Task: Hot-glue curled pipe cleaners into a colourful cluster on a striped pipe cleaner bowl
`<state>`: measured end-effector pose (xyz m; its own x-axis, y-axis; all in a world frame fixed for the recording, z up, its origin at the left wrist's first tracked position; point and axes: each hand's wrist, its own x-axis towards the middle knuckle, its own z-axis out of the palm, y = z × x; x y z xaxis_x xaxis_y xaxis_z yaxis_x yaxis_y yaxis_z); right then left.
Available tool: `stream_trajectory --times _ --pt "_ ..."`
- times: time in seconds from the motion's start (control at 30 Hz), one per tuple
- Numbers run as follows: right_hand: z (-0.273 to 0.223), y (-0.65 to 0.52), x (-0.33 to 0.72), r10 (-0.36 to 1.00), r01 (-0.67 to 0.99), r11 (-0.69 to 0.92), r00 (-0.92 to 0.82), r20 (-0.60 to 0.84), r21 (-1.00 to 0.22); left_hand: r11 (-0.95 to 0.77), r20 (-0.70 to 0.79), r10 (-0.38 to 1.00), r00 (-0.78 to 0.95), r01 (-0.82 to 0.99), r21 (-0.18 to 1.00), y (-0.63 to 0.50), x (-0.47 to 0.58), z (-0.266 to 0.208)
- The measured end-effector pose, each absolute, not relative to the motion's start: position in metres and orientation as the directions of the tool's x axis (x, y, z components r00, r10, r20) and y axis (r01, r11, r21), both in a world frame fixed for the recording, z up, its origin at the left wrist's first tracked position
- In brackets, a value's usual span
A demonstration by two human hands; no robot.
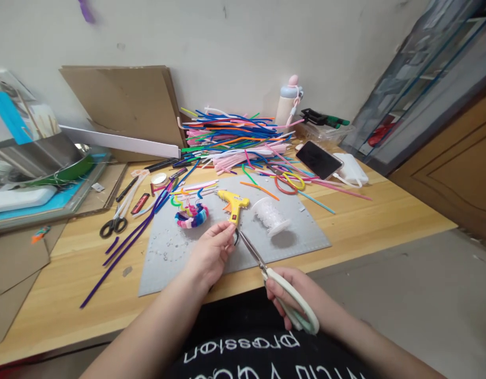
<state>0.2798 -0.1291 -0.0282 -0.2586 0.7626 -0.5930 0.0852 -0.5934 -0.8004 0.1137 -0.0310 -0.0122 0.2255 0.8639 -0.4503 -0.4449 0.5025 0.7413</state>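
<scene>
My right hand [292,295] is closed around the pale handles of a pair of scissors [284,289], whose blades point up and left. The blade tips are close to the fingertips of my left hand [215,250], which is pinched over the grey mat [203,258]. Whatever the left fingers hold is too small to make out. Just beyond them lies a yellow glue gun [234,204]. To its right is a spool [272,217] of clear beaded strand. A small ring of coloured pipe cleaners [191,216] with curled tips sits to the left.
A large pile of pipe cleaners [235,137] lies against the wall. Red-and-yellow scissors [289,182], a phone [319,160] and a bottle [287,105] are to the right. Black-handled scissors [113,226] and purple pipe cleaners [120,258] lie left, near cardboard [124,105].
</scene>
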Motion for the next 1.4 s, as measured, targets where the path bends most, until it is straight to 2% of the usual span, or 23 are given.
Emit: stream_trajectory --times 0.2,0.6,1.03,1.1,1.2,1.3,1.4 --pt "-0.024 -0.126 0.272 0.766 0.059 -0.604 -0.230 -0.600 -0.794 0.459 -0.423 0.887 0.187 -0.470 0.754 -0.041 0.120 -0.017" --pt "-0.031 -0.128 0.267 0.772 0.025 -0.601 -0.239 -0.588 -0.799 0.256 -0.274 0.962 0.010 -0.390 0.884 -0.049 0.129 -0.029" --pt "-0.033 -0.129 0.270 0.764 0.042 -0.611 -0.228 -0.603 -0.790 0.261 -0.273 0.962 0.014 -0.347 0.901 -0.051 0.123 -0.026" --pt "-0.035 -0.128 0.273 0.769 -0.018 -0.615 -0.235 -0.595 -0.788 0.254 -0.268 0.964 0.005 -0.337 0.907 -0.053 0.116 -0.022" --pt "-0.037 -0.129 0.277 0.763 -0.200 -0.642 -0.263 -0.590 -0.740 0.210 -0.228 0.973 -0.022 -0.313 0.926 -0.055 0.104 -0.020" --pt "-0.036 -0.128 0.277 0.729 -0.359 -0.684 -0.344 -0.591 -0.635 0.107 -0.121 0.992 -0.042 -0.245 0.964 -0.056 0.095 -0.022" --pt "-0.035 -0.126 0.275 0.705 -0.423 -0.709 -0.395 -0.590 -0.565 0.012 -0.015 1.000 -0.016 -0.162 0.987 -0.056 0.089 -0.024"
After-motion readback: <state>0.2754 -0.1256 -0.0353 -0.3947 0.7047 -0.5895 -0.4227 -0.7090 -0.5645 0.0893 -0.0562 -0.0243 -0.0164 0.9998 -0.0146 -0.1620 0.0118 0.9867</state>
